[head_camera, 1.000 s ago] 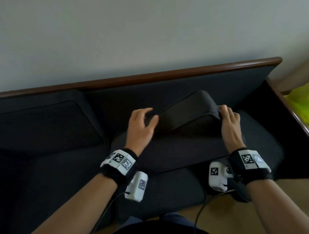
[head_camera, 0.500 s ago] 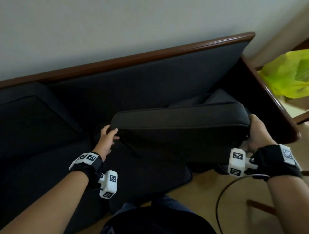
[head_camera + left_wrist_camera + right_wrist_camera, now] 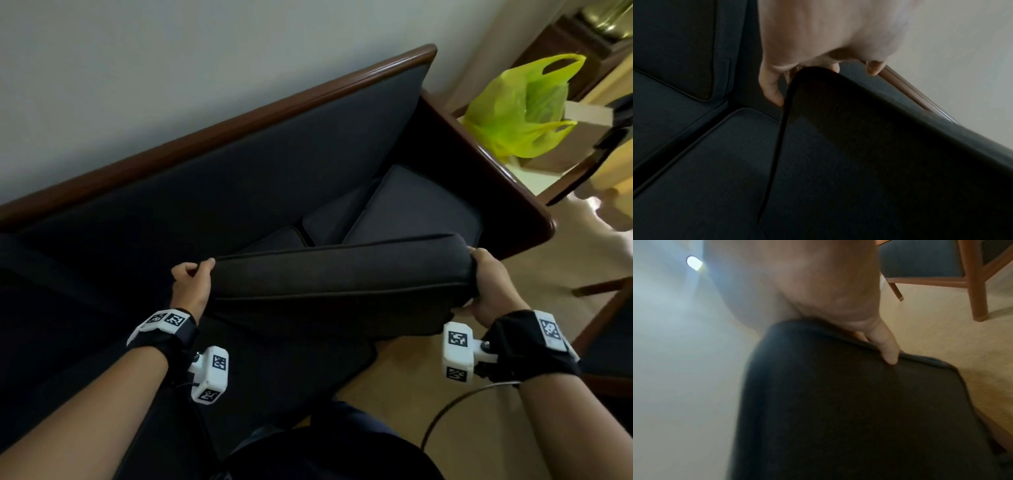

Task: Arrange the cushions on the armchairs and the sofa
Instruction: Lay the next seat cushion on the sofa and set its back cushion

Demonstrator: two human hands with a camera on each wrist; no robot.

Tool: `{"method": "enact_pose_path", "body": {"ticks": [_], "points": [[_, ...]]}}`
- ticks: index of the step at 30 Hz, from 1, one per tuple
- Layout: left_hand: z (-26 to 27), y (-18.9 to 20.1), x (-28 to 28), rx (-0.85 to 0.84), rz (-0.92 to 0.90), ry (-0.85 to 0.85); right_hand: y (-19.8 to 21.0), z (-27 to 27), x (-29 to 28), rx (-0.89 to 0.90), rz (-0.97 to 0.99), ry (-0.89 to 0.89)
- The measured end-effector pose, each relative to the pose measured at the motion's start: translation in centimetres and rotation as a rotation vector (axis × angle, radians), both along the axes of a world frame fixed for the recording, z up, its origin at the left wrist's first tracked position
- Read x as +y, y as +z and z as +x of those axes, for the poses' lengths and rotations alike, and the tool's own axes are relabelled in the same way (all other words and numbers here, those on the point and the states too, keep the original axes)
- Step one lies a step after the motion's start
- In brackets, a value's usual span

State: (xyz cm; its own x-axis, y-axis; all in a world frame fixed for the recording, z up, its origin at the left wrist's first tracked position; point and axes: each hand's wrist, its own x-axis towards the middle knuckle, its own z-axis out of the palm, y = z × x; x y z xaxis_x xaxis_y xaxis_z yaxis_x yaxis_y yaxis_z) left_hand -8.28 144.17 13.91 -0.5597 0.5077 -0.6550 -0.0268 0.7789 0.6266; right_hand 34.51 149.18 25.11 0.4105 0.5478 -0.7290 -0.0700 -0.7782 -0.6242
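I hold a large dark grey cushion (image 3: pixel 342 274) lifted off the dark sofa (image 3: pixel 239 164), long side level. My left hand (image 3: pixel 191 284) grips its left end, fingers curled round the corner (image 3: pixel 807 73). My right hand (image 3: pixel 486 284) grips its right end, and a finger presses on the piped seam (image 3: pixel 890 356). A seat cushion (image 3: pixel 291 370) lies skewed below, its corner jutting over the sofa's front. Two more dark cushions (image 3: pixel 411 209) lie tilted in the sofa's right corner.
The sofa has a brown wooden rim (image 3: pixel 274 102) and right armrest (image 3: pixel 486 161) against a pale wall. A yellow-green plastic bag (image 3: pixel 520 106) sits beyond the armrest. A wooden chair with blue seat (image 3: pixel 931 261) stands on the tan floor (image 3: pixel 411 370) to my right.
Both hands lifted the cushion off the seat and pulled it toward me and to the right. The view swung right, bringing the bag and armrest into sight.
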Motion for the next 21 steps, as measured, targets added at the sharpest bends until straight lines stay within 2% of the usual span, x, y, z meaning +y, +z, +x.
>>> {"method": "enact_pose_path", "body": {"ticks": [3, 6, 9, 14, 18, 21], "points": [[-1.7, -3.1, 0.5, -0.086, -0.058, -0.008, 0.5, -0.6, 0.0, -0.035, -0.064, 0.025], [0.1, 0.4, -0.5, -0.235, -0.126, 0.037, 0.3, -0.8, -0.2, -0.135, -0.068, 0.079], [0.5, 1.1, -1.5, -0.303, -0.145, 0.084, -0.3, -0.1, -0.4, -0.138, -0.037, 0.06], [-0.6, 2.0, -2.5, -0.26, -0.087, 0.155, -0.9, -0.9, 0.0, -0.062, 0.021, 0.019], [-4.8, 1.1, -4.3, -0.207, -0.072, 0.281, -0.8, -4.0, 1.5, -0.049, 0.051, 0.073], [-6.6, 4.2, -5.3, -0.143, -0.021, 0.339, -0.3, -7.1, 3.1, -0.031, 0.053, 0.161]]}}
